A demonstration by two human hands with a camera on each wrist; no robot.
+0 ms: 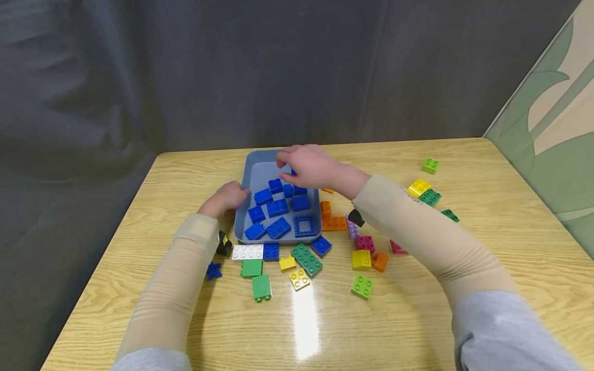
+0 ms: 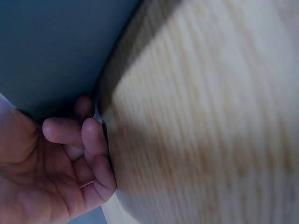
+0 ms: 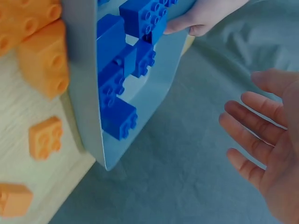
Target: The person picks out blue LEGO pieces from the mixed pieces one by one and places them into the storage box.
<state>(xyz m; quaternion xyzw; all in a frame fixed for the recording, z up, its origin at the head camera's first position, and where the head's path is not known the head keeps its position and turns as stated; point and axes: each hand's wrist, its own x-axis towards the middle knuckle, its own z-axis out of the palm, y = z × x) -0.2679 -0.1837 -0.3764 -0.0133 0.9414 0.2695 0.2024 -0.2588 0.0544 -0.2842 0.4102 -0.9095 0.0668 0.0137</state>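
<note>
A blue-grey plastic tray (image 1: 253, 170) holds several blue toy bricks (image 1: 277, 207), including a square one with a hollow middle. My left hand (image 1: 227, 198) grips the tray's left side, its thumb over the rim. In the left wrist view, the curled fingers (image 2: 96, 140) sit against the tray's outer wall, close to the wooden surface. Above the tray's far right part hovers my right hand (image 1: 306, 166). The right wrist view shows this hand (image 3: 268, 135) with fingers spread and holding nothing, apart from the bricks.
Around the tray's near side lie a white brick (image 1: 247, 252), green bricks (image 1: 262, 287) and a blue star piece (image 1: 213, 271). Orange bricks (image 1: 335, 223) sit along its right wall. Lime, yellow and dark green bricks (image 1: 430, 197) are scattered farther right on the wooden table (image 1: 223, 330).
</note>
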